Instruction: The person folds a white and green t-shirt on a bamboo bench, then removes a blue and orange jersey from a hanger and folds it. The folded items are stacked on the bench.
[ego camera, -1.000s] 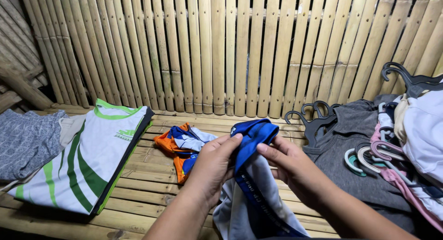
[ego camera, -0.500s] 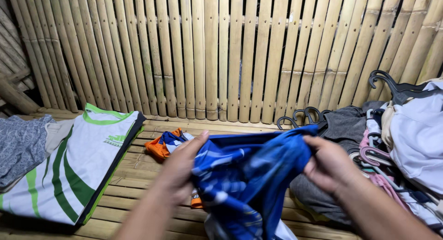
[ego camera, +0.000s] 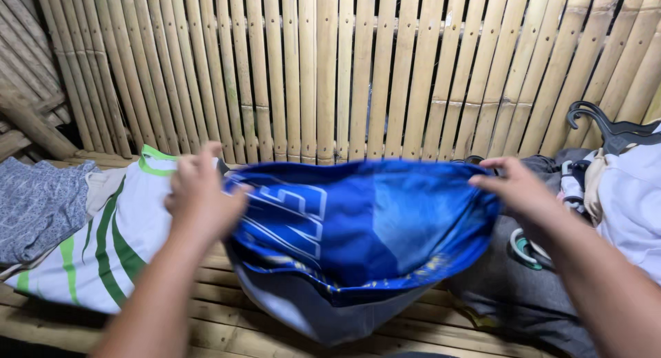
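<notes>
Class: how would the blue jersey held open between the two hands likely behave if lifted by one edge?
Probably floppy: the blue jersey sags between the left hand and right hand. Likely light, since fingertip pinches hold it up. Its sheen suggests slippery fabric.

No packages, labels, signs or screens in view.

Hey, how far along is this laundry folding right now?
Looks done: a white-and-green jersey lies flat on the bamboo bench, beside a grey patterned garment. In hand: the left hand and right hand hold a blue jersey spread open. Left: a heap of clothes on hangers at right.
</notes>
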